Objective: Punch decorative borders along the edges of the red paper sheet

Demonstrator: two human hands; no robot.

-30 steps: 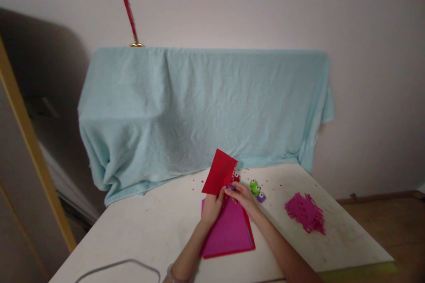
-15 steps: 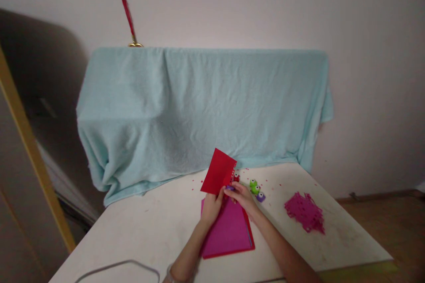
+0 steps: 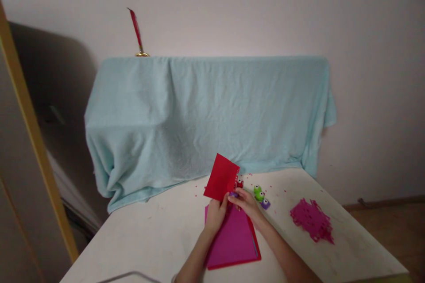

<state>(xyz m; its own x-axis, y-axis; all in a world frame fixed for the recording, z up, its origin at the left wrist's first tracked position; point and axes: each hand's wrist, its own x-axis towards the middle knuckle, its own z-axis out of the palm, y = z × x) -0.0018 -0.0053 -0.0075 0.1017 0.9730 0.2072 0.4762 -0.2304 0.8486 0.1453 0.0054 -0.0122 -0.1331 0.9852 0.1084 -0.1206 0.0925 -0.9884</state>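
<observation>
A red sheet of paper (image 3: 222, 177) with a row of small holes along its right edge is held up, tilted, in my left hand (image 3: 218, 213), whose fingers are closed on its lower edge. My right hand (image 3: 246, 203) is closed around a small purple paper punch (image 3: 233, 194) at the paper's lower right corner. The fingertips of both hands nearly meet there and partly cover the punch. Below my hands lies a stack of magenta sheets (image 3: 230, 243) with red edges showing.
Beyond my right hand stand a red punch (image 3: 240, 183), green punches (image 3: 259, 192) and another purple punch (image 3: 265, 204). A heap of punched magenta strips (image 3: 312, 220) lies to the right. Small red bits dot the white table (image 3: 159, 239). A light blue cloth (image 3: 212, 110) hangs behind.
The whole view has shifted slightly, so everything appears a little lower and to the right. My hands keep the same grip on the paper and punch.
</observation>
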